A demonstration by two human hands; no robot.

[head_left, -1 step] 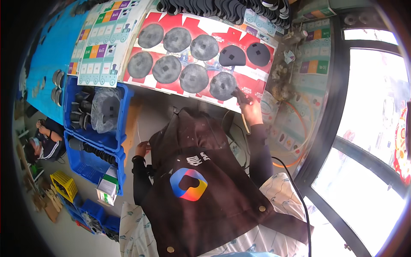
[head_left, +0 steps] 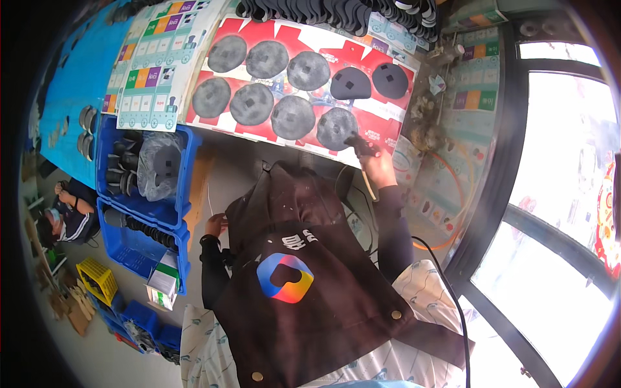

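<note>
In my right hand [head_left: 378, 163] is a small dark spray gun [head_left: 358, 141], its nozzle end by the lower edge of the nearest right round black pad [head_left: 337, 127]. A thin yellowish hose [head_left: 369, 186] hangs below that hand. Several more round pads [head_left: 293, 118] lie in two rows on a red and white printed cardboard sheet [head_left: 310, 143], most with a greyish, speckled surface. Two pads at the far right, one with a flat edge [head_left: 350, 84] and one round [head_left: 390, 81], look darker. Low beside my brown apron is my left hand [head_left: 216, 224]; its fingers are too small and partly hidden to read.
Stacked dark curved pieces [head_left: 310, 16] line the table's back. At left stand blue crates [head_left: 189, 174] with dark parts and a plastic bag [head_left: 158, 167]. Another person [head_left: 74, 213] sits far left. An orange hose [head_left: 453, 187] loops beside the window frame on the right.
My right hand and the spray gun have shifted very slightly, with the nozzle end now a little farther left. The pads and my left hand look the same.
</note>
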